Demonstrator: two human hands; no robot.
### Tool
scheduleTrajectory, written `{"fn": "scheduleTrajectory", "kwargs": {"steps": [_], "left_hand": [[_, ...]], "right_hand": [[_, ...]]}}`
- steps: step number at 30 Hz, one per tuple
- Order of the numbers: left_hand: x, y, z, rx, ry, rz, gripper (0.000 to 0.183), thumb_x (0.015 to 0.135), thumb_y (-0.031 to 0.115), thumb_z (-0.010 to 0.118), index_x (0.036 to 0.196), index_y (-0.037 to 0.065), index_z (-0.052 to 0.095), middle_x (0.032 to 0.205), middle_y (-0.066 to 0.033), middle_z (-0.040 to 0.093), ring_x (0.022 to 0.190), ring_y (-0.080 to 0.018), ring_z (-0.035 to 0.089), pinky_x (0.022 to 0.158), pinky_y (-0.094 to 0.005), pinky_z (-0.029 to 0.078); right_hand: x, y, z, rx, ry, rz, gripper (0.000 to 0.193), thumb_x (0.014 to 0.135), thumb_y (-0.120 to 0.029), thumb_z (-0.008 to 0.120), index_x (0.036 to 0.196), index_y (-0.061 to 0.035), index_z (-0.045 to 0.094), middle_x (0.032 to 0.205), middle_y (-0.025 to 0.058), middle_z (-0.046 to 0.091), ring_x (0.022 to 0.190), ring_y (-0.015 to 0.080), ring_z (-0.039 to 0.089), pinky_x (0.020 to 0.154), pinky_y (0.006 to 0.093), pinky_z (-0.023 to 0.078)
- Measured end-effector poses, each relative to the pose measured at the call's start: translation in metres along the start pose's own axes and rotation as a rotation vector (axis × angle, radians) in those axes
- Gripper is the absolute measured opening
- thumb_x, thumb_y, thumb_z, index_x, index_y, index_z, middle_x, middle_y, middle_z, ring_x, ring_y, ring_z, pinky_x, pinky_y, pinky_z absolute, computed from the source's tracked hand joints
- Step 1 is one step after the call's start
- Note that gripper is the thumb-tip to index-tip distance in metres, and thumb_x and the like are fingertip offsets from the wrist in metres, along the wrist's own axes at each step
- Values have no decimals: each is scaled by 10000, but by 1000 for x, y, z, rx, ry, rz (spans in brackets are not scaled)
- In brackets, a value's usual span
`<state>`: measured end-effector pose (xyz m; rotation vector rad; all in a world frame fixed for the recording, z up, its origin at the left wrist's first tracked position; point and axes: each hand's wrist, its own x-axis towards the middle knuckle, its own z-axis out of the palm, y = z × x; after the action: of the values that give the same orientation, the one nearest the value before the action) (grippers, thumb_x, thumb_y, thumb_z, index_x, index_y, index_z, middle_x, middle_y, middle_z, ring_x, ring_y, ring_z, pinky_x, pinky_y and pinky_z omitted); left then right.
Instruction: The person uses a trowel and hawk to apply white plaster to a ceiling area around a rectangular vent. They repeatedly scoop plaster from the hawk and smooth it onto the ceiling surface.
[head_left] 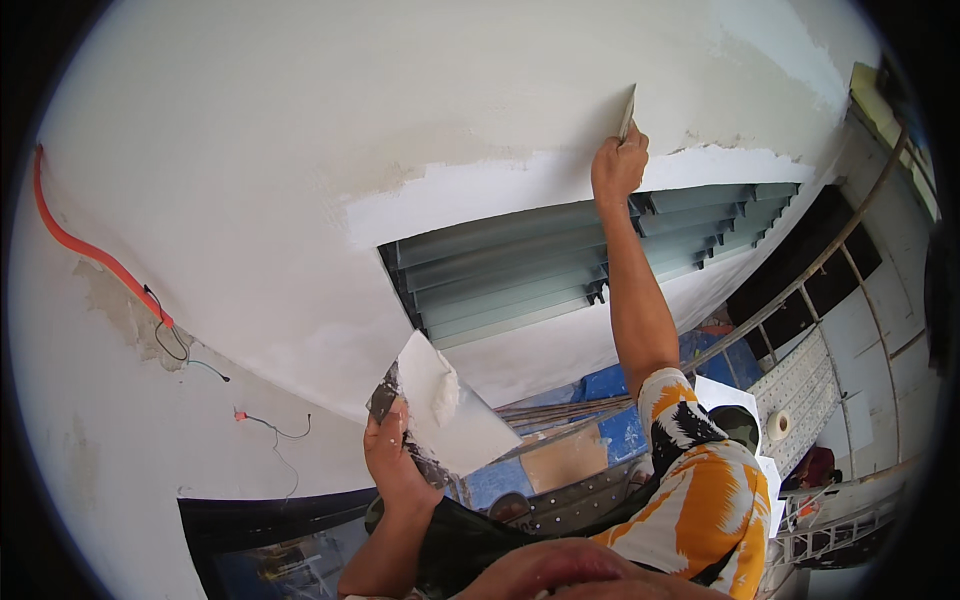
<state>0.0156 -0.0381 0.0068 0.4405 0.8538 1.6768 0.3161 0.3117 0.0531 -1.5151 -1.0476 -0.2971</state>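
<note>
My left hand [393,450] is closed round the dark edge of a flat plastering board [470,430], held tilted below the window's left corner. A lump of white plaster [446,397] sits on the board. My right arm reaches up past the louvred window [500,265], and my right hand [620,168] grips a putty knife [629,112], its thin blade seen edge-on near the wall [480,70]. Whether the blade touches the wall I cannot tell. A fresh white band of plaster [470,190] runs along the window's top edge, with an uneven upper border.
An orange conduit [95,252] with loose wires comes out of the wall at left. At right are a metal scaffold frame [800,285], a perforated plank [800,390] and a roll of tape [778,425]. Blue sheeting [625,435] and boards lie below.
</note>
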Motion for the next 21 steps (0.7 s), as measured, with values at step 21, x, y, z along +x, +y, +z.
{"fn": "scheduleTrajectory", "kwargs": {"steps": [21], "left_hand": [[-16,21,-12,-5,120,106,353,966,143,488,1272,-18,555,1169,-115,655,1032,-229,661,894,-364,535]], "right_hand": [[-11,4,-27,12,80,225,453,952,-168,497,1388,-46,517,1275,180,571,1111,402,564,888,525,491]]}}
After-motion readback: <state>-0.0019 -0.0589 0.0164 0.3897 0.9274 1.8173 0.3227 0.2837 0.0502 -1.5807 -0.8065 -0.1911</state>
